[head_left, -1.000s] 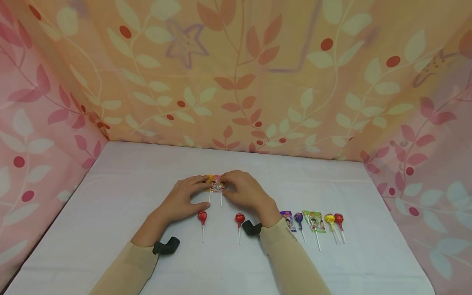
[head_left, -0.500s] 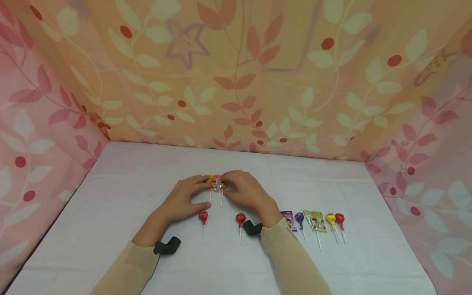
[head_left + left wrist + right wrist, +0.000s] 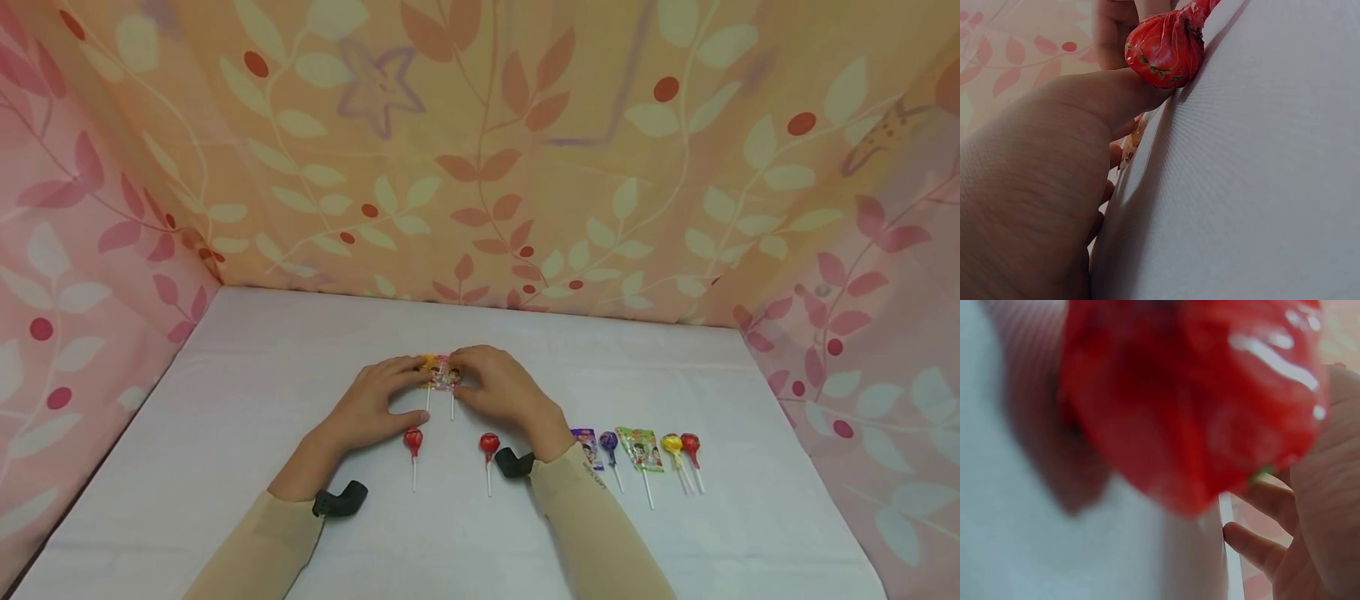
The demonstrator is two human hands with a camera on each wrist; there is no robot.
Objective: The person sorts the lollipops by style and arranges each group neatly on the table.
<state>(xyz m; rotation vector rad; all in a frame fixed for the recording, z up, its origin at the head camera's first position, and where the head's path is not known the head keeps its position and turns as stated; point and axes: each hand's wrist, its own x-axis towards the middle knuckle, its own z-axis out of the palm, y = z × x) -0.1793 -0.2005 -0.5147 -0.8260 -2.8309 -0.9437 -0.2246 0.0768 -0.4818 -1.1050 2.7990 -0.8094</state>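
Beyond and slightly right of the left red lollipop [image 3: 413, 439], find the packets [image 3: 444, 377], with sticks [image 3: 452, 405] running back toward it, flanked equally closely by left hand [image 3: 367, 407] with fingers straight and thumb apart, and right hand [image 3: 498, 387] with pinch undeterminable.

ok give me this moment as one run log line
left hand: at yellow lollipop packet; right hand: at pink lollipop packet; nearer person: two red lollipops, apart; person's right: more lollipops
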